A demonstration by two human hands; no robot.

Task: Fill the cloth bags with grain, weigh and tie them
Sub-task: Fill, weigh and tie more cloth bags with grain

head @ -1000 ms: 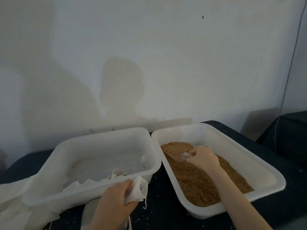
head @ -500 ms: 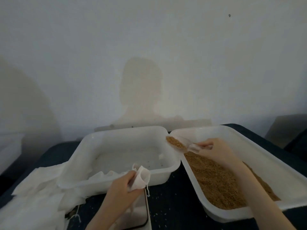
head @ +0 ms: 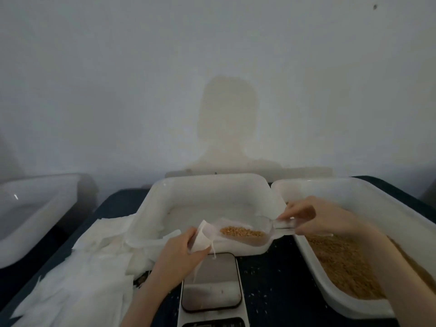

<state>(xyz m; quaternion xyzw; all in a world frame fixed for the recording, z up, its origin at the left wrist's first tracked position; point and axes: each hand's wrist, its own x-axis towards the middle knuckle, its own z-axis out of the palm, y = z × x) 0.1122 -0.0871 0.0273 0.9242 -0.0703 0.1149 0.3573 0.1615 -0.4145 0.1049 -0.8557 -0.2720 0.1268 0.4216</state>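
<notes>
You are filling: your left hand [head: 179, 253] pinches the cloth bag [head: 202, 237] open, your right hand [head: 306, 218] grips the grain-loaded scoop [head: 245, 233]; next, tip it in

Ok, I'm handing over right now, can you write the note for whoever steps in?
Left hand: grips a small cloth bag, mouth facing the scoop, above the scale.
Right hand: holds the clear scoop by its handle, loaded with grain, tip at the bag's mouth.
Grain tray on the right; middle tray looks nearly bare; spare bags piled on the left.
Done: scoop loaded.
Left: pour into the bag, weigh, tie, repeat.
</notes>
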